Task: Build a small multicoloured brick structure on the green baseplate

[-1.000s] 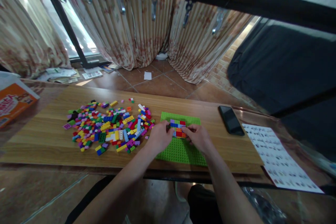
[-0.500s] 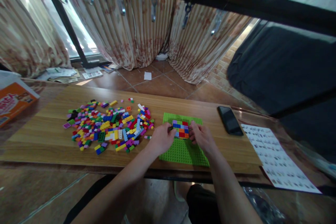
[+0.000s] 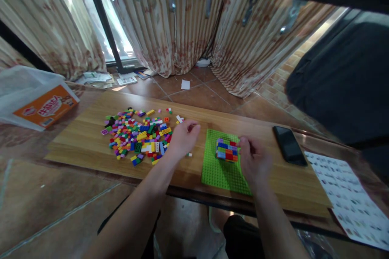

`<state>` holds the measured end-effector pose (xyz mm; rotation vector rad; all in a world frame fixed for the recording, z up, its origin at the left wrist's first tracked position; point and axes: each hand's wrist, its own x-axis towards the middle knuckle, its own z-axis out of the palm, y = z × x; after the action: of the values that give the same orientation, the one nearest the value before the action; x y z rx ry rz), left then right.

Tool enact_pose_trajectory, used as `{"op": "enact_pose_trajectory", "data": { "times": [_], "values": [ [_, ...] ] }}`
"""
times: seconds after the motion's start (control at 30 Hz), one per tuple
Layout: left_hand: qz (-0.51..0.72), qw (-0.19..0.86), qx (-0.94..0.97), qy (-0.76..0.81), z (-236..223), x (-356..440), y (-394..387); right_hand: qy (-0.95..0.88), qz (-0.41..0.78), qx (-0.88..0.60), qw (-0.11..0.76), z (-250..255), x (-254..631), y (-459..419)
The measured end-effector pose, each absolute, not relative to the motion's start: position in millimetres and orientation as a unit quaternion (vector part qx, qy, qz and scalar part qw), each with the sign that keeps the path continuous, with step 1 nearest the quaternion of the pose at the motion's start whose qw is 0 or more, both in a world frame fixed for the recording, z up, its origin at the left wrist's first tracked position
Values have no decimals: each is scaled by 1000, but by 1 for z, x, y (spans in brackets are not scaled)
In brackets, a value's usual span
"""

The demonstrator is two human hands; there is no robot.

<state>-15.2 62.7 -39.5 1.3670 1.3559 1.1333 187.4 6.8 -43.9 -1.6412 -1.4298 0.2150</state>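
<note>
A block of multicoloured toy bricks (image 3: 227,151) sits on the green baseplate (image 3: 223,178), with blue, red, orange, green and purple pieces in it. My left hand (image 3: 184,137) is over the right edge of a loose pile of bricks (image 3: 133,133), off the baseplate. Its fingers are loosely curled, a gap shows between thumb and forefinger, and I see nothing held there. Just right of the block, over the baseplate's edge, is my right hand (image 3: 255,160). Motion smears it, its fingers look bent, and whether anything is in them is unclear.
A black phone (image 3: 289,145) lies right of the baseplate on the wooden board (image 3: 270,188). Beyond it, a printed sheet (image 3: 349,194) hangs over the table's front edge. A white and orange plastic container (image 3: 45,107) stands at the far left.
Both hands have come away from the brick block. My left hand has moved left to the loose pile; my right has shifted slightly right. The camera view has turned left.
</note>
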Motion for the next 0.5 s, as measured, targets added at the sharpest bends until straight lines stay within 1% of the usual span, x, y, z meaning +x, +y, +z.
{"op": "enact_pose_trajectory", "data": {
  "times": [0.03, 0.07, 0.17, 0.23, 0.3, 0.5],
  "values": [
    [493, 445, 513, 544, -36, -22, 66, -617, 95, -631, 460, -42, 174, 2],
    [531, 447, 474, 542, -33, -30, 68, -665, 112, -590, 444, -41, 160, -3],
    [612, 438, 386, 533, -22, -50, 71, -794, 143, -475, 351, -47, 125, -14],
    [641, 439, 349, 524, -16, -61, 70, -814, 156, -462, 316, -55, 110, -16],
    [652, 444, 332, 518, -13, -70, 68, -814, 172, -467, 299, -64, 101, -14],
    [656, 446, 322, 517, -11, -84, 63, -817, 170, -464, 297, -76, 86, -10]
  ]
}}
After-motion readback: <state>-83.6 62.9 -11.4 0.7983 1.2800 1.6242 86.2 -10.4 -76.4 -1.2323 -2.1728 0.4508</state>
